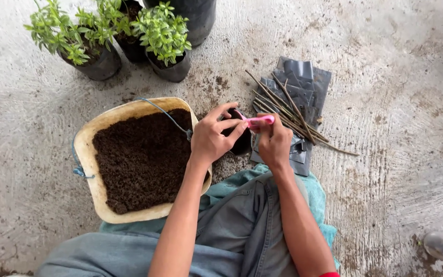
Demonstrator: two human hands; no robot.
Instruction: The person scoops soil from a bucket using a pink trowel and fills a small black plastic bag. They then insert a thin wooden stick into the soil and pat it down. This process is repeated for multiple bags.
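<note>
My left hand grips the rim of a small black grow bag that stands on the concrete just right of a cream tub of dark soil. My right hand holds a small pink tool over the top of the bag. Both hands meet above the bag, so its opening is mostly hidden.
A bundle of thin brown stick cuttings lies on a stack of flat black plastic bags to the right. Three potted green seedlings stand at the top left. My knees in grey trousers rest on teal cloth.
</note>
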